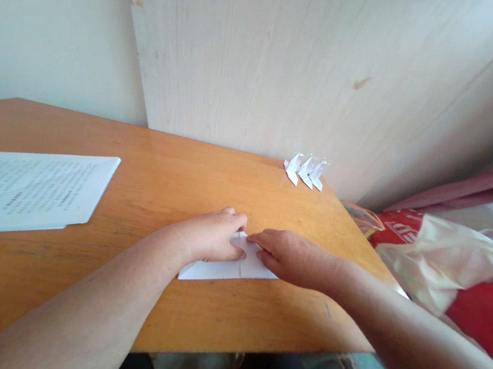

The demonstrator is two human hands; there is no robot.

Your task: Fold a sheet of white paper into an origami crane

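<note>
- Paper [253, 268], one piece, white, folded: lower centre of the frame, flat on the desk [161, 176], a crease line running across its middle.
- Left hand [218, 236], bare: on the paper's left part. Thumb laid on the paper near the crease; forefinger bent at the upper edge, a small gap between the two. Whether they pinch the sheet cannot be told.
- Right hand [290, 254], bare: on the paper's right part. Fingers close together, tips touching the upper edge, thumb just below with a narrow gap; any grip cannot be told.
- Folded paper pieces [305, 171], three, white: in a row, right of upper centre, at the desk's far edge.
- Printed sheets [31, 192], stacked: left of the frame.
- Bags [441, 252], red and whitish: right edge.
</note>
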